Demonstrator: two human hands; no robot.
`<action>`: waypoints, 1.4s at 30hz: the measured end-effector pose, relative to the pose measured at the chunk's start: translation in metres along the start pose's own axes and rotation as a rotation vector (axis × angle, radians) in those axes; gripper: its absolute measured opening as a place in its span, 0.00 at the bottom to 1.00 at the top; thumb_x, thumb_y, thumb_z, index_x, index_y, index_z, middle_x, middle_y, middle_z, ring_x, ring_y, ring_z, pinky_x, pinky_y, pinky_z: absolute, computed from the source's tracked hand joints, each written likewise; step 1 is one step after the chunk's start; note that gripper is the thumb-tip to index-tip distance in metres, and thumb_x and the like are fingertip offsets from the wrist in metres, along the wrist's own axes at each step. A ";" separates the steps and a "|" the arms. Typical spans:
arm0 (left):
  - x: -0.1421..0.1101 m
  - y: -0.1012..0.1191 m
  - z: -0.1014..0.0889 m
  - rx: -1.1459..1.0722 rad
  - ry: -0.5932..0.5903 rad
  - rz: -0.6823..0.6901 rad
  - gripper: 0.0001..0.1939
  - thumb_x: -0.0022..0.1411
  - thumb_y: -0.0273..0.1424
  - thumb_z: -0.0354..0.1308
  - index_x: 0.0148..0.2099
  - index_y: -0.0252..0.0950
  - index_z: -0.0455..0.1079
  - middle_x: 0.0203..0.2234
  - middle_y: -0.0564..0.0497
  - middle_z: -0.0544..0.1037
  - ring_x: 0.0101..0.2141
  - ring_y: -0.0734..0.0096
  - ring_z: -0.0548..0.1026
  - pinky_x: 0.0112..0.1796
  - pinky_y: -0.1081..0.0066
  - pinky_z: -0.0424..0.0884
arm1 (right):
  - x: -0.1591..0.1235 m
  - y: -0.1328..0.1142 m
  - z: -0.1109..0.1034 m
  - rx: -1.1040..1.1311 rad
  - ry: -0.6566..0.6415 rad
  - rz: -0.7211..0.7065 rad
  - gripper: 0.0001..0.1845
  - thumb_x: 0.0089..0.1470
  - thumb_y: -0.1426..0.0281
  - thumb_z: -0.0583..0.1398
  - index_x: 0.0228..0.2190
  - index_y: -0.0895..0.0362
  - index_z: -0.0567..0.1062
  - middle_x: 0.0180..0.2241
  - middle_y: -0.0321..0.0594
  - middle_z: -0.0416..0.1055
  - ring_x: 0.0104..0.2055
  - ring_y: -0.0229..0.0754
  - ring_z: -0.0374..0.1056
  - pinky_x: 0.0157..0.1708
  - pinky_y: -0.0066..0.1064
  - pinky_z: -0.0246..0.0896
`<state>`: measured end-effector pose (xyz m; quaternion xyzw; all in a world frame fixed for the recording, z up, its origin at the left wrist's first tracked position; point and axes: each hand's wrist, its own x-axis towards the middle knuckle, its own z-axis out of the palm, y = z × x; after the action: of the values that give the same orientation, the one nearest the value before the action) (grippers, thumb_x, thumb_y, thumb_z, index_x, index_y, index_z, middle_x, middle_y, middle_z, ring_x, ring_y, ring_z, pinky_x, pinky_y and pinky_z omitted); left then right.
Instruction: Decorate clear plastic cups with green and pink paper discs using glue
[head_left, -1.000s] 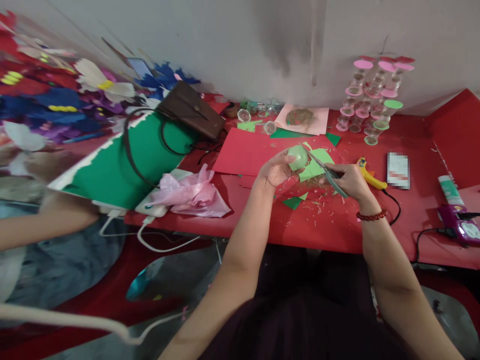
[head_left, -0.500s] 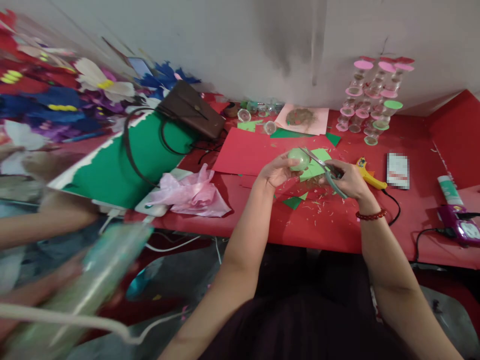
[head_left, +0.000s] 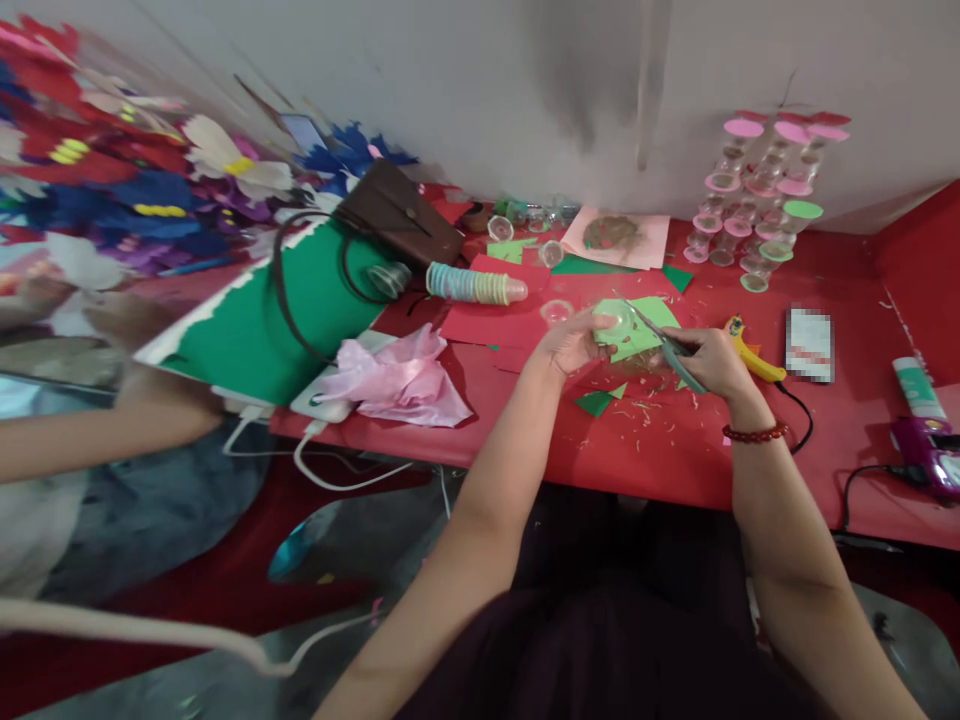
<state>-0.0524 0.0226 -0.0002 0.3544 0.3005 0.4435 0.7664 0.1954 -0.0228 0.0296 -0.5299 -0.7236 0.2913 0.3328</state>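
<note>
My left hand [head_left: 576,342] is closed around a small clear plastic cup with light green paper [head_left: 613,320] on it. In my right hand [head_left: 709,358] is a pair of scissors [head_left: 667,345], its grey-green handles in my fingers and its blades pointing at the edge of the cup. A light green paper sheet [head_left: 652,325] lies just behind and under the blades. To the left, a stack of nested plastic cups [head_left: 472,286] lies on its side, striped blue and yellow. One loose clear cup [head_left: 557,313] rests close to my left hand.
Red paper and scraps cover the red table [head_left: 637,460]. A yellow glue gun [head_left: 757,362] lies to the right, below hanging-style cup towers [head_left: 739,215]. A brown bag [head_left: 405,215], green board [head_left: 255,335] and pink plastic bag [head_left: 397,385] are left. A person's forearm [head_left: 112,430] reaches in there.
A blurred greenish clear bundle crossed the lower left half a second ago. Now a cup stack and loose cups lie on the table. The view has shifted slightly; my hands keep their hold.
</note>
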 end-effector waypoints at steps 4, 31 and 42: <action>0.001 0.000 0.003 -0.023 0.014 0.019 0.23 0.40 0.31 0.78 0.41 0.41 0.76 0.30 0.56 0.83 0.29 0.72 0.80 0.28 0.73 0.74 | 0.002 0.005 0.005 -0.014 0.009 0.003 0.29 0.51 0.47 0.68 0.44 0.55 0.89 0.23 0.31 0.77 0.27 0.42 0.68 0.28 0.32 0.60; 0.005 0.006 0.006 0.013 0.357 0.440 0.21 0.51 0.43 0.74 0.44 0.43 0.72 0.41 0.52 0.81 0.42 0.67 0.77 0.38 0.70 0.68 | -0.019 -0.034 0.047 -0.699 -0.196 -0.072 0.26 0.60 0.70 0.60 0.58 0.51 0.83 0.53 0.46 0.83 0.48 0.53 0.79 0.37 0.37 0.68; -0.002 -0.010 0.032 0.281 0.130 0.413 0.23 0.49 0.42 0.79 0.44 0.38 0.78 0.37 0.52 0.83 0.39 0.69 0.78 0.45 0.68 0.73 | -0.008 -0.010 0.049 -0.163 0.300 -0.062 0.23 0.62 0.54 0.65 0.51 0.56 0.81 0.50 0.51 0.80 0.39 0.47 0.77 0.38 0.39 0.75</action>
<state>-0.0238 0.0080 0.0108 0.4820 0.3291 0.5663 0.5819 0.1528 -0.0368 0.0059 -0.5699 -0.7031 0.1391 0.4018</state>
